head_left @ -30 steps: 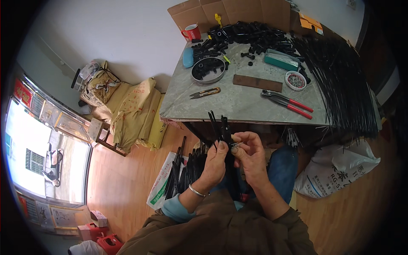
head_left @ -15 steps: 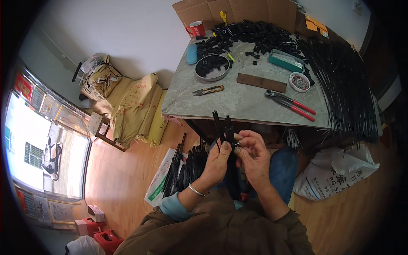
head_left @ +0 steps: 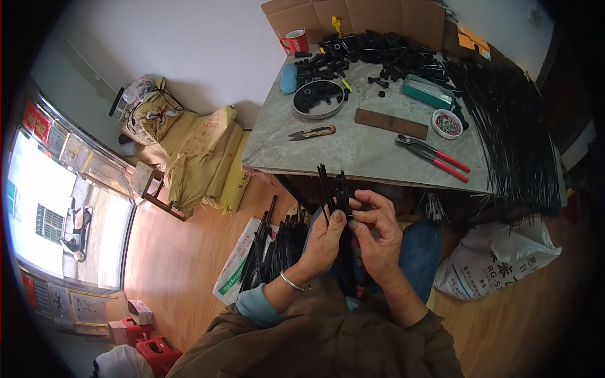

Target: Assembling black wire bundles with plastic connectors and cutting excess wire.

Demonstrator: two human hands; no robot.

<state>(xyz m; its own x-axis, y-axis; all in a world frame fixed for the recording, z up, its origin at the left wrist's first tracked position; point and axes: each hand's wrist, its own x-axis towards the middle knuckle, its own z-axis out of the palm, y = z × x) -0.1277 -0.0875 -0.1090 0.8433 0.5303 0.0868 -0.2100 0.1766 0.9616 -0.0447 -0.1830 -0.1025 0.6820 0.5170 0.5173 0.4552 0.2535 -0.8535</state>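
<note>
Black rods point(head_left: 325, 188) are gripped by the left hand point(head_left: 322, 243), tips toward twelve o'clock, and could be dislodged if jogged by the right hand point(head_left: 380, 238), whose grip state cannot be determined.

We're looking down from the head, this fisheye's facing the table point(head_left: 372, 149), and left hand point(head_left: 322, 244) and right hand point(head_left: 379, 242) are showing close below.

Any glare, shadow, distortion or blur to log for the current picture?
Head view: glare washes out the bright opening at left; head view: fisheye bends straight edges toward the dark rim; head view: deep shadow lies beneath the grey table; head view: the left hand looks fairly sharp, while fine detail by the right hand is too small to judge.
</note>
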